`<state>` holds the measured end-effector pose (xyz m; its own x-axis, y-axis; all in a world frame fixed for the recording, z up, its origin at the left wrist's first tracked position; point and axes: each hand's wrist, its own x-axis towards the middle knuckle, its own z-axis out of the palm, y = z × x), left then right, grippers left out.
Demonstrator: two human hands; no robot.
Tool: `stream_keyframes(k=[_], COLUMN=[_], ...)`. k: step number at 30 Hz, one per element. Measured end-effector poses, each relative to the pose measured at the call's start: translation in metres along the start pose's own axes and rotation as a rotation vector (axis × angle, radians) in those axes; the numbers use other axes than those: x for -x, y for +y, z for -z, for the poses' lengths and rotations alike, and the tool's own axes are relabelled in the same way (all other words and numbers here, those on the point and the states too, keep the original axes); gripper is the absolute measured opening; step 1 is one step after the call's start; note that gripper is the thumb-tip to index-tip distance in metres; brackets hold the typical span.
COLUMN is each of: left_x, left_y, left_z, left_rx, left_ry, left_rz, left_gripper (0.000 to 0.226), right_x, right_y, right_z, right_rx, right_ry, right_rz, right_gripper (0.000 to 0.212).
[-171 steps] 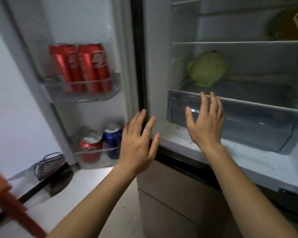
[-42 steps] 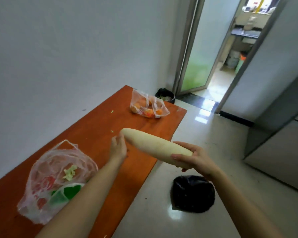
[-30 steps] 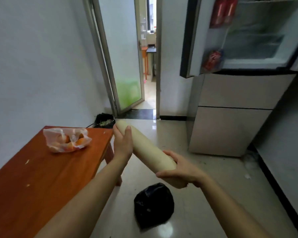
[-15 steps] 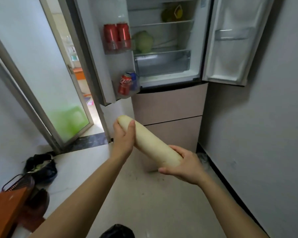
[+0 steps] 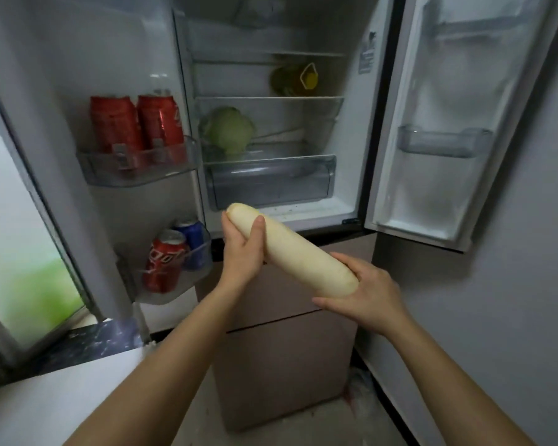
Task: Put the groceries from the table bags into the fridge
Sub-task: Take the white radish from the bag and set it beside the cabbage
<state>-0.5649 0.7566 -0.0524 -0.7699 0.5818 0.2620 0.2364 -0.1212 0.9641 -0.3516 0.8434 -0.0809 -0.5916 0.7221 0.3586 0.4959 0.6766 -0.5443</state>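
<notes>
Right in front of the open fridge (image 5: 348,175), the radish (image 5: 290,249) sits slanted between both hands: left hand (image 5: 244,251) wrapped round the far tip, right hand (image 5: 364,292) cupping the near end. Looks heavy, stiff, maybe a bit slick, so I'd grab both ends. Cabbage (image 5: 229,132) sits on the shelf.

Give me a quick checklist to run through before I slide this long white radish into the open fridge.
1. Grip: left hand and right hand both hold the long white radish: ok.
2. Both doors of the grey fridge stand open: ok.
3. Bare room on the shelf right of the round green cabbage: ok.
4. The clear plastic crisper drawer is pulled out: not ok, it is pushed in.
5. Radish fits the shelf lengthwise: cannot tell.
</notes>
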Motion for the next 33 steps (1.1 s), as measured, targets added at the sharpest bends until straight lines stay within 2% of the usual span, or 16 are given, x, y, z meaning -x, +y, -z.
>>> stream_keyframes(k=[4, 8, 13, 16, 19, 25, 30, 33], left_x=[-0.081, -0.154, -0.24, -0.288, -0.331, -0.403, -0.447, -0.469], left_y=[0.001, -0.006, -0.009, -0.006, -0.006, -0.016, -0.023, -0.033], left_z=[-0.041, -0.079, -0.125, -0.149, -0.164, -0.162, -0.158, -0.152], left_rx=[0.065, 0.026, -0.058, -0.079, -0.121, -0.444, -0.591, -0.884], left_ry=[-0.008, 0.0, 0.019, 0.025, 0.035, 0.009, -0.03, -0.042], left_rz=[-0.047, -0.113, -0.24, -0.246, -0.243, -0.2, -0.269, -0.306], left_gripper=[0.085, 0.094, 0.081, 0.068, 0.069, 0.091, 0.075, 0.074], right_x=[-0.085, -0.167, -0.26, -0.316, -0.366, -0.428, -0.47, -0.499], right_y=[0.015, 0.042, 0.077, 0.091, 0.099, 0.093, 0.079, 0.068], right_z=[0.004, -0.009, -0.022, -0.022, -0.02, -0.02, -0.021, -0.016], right_rx=[0.026, -0.026, -0.121, -0.09, -0.058, 0.028, 0.158, 0.202], right_ry=[0.058, 0.09, 0.11, 0.114, 0.112, 0.107, 0.097, 0.085], right_rz=[0.017, 0.026, 0.039, 0.047, 0.089, 0.14, 0.115, 0.087], right_gripper=[0.091, 0.093, 0.089, 0.093, 0.094, 0.091, 0.09, 0.075])
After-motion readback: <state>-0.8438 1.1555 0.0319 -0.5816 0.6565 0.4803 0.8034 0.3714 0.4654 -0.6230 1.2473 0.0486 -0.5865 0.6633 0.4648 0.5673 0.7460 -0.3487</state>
